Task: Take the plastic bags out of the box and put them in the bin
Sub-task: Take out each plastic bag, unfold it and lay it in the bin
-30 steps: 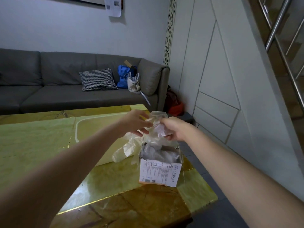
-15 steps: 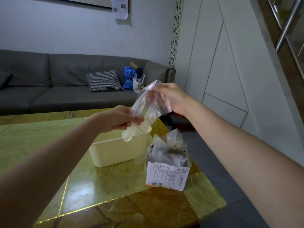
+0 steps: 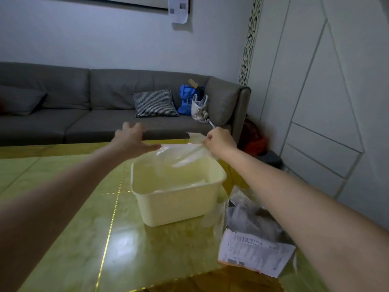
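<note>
Right hand (image 3: 219,142) pinches plastic bag (image 3: 181,153) over bin (image 3: 179,205) rim, left hand (image 3: 131,140) seemingly open.

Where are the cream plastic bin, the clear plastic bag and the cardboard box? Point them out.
cream plastic bin (image 3: 174,209): head view, front wall.
clear plastic bag (image 3: 181,153): head view, stretched middle.
cardboard box (image 3: 254,252): head view, labelled front face.

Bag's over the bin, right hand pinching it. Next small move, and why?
Probably lower the plastic bag a little and let the right hand release: it hangs stretched over the open bin, and the left hand is already open beside it.
</note>
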Tool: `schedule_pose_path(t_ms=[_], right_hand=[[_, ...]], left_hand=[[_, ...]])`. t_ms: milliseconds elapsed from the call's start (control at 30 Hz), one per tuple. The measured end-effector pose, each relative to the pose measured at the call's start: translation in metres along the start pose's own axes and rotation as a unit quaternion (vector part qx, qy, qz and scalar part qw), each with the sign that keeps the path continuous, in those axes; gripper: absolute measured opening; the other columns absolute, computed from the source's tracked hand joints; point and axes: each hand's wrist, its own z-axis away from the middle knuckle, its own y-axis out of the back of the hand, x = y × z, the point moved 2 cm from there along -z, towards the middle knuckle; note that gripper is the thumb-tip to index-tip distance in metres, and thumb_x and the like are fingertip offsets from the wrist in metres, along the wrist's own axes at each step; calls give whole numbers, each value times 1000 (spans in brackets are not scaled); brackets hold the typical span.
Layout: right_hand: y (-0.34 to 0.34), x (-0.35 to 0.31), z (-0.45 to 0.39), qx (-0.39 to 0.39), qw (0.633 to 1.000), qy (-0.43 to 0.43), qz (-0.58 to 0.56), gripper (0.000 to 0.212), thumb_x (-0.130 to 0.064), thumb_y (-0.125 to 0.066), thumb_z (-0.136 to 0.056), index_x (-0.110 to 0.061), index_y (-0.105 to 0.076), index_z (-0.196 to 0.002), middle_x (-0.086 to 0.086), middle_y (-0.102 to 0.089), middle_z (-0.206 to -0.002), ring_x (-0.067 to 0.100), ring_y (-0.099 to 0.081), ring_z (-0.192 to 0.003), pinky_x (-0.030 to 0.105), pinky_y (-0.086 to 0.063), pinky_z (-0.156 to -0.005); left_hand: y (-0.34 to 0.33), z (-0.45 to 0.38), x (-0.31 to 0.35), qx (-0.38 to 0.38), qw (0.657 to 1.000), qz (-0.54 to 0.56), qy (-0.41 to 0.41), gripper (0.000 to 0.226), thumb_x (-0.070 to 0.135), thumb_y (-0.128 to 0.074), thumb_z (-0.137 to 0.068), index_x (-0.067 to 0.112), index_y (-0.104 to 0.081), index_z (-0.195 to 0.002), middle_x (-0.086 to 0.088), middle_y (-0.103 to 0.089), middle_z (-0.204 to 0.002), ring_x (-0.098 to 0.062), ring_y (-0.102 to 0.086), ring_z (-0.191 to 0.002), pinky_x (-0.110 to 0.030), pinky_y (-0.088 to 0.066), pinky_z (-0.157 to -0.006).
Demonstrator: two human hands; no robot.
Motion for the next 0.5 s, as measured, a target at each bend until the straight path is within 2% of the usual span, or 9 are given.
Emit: schedule_pose_path(t_ms=[67,100,133,200,267,333,400,500], right_hand=[[-22,2,-3,-47,997,-3,57,33,-27,-58,-92,-15,-50,-63,7,-53,-73,27,-58,-79,28,-38,-66],[-33,4,-5,-66,994,-2,85,31,-28,-57,-93,-12,-49,-67,7,-50,-71,27,-55,-77,27,-37,-65],[-42,5,-6,-81,990,2,113,30,-28,-56,-94,-11,-49,-70,8,-49,-71,25,-53,-77,28,-37,-65],[-54,9,-6,-104,984,9,147,23,-26,-52,-96,-9,-56,-80,12,-56,-84,28,-57,-84,29,-37,-66],[-62,10,-6,-120,977,20,178,22,-23,-49,-98,-5,-62,-102,14,-61,-106,31,-60,-99,29,-38,-69],[-69,12,-5,-128,966,43,223,21,-17,-47,-98,-5,-61,-110,13,-61,-116,31,-59,-106,28,-38,-71],[-74,13,-4,-130,953,64,267,19,-13,-47,-97,-7,-60,-109,11,-60,-118,29,-58,-106,28,-39,-73],[-66,5,-2,-147,923,101,341,26,-28,-54,-95,-10,-58,-114,7,-58,-121,27,-57,-110,29,-39,-73]], left_hand=[[-13,3,10,11,992,-67,-109,57,42,-64,-82,22,-44,-132,-10,-34,-139,-31,-36,-125,-42,-34,-101],[-25,0,12,-31,984,-73,-162,49,39,-63,-84,25,-48,-129,-6,-38,-139,-28,-39,-125,-40,-35,-102],[-37,-1,14,-106,973,-69,-192,41,36,-62,-85,28,-53,-124,-4,-43,-137,-24,-43,-122,-37,-37,-102],[-62,1,13,-275,941,-80,-181,35,32,-60,-87,32,-56,-122,1,-46,-137,-20,-47,-122,-35,-38,-104],[-78,3,15,-363,911,-109,-160,36,24,-53,-92,31,-54,-127,2,-45,-139,-18,-46,-124,-28,-35,-103],[-88,3,18,-398,897,-127,-145,38,15,-45,-96,24,-49,-133,0,-44,-141,-18,-45,-126,-22,-35,-99],[-96,-1,17,-415,889,-139,-131,41,11,-39,-97,22,-46,-136,-3,-44,-141,-21,-46,-126,-26,-36,-102],[-102,-5,15,-439,870,-183,-129,45,11,-37,-96,27,-44,-137,-3,-47,-137,-24,-51,-120,-33,-45,-99]])
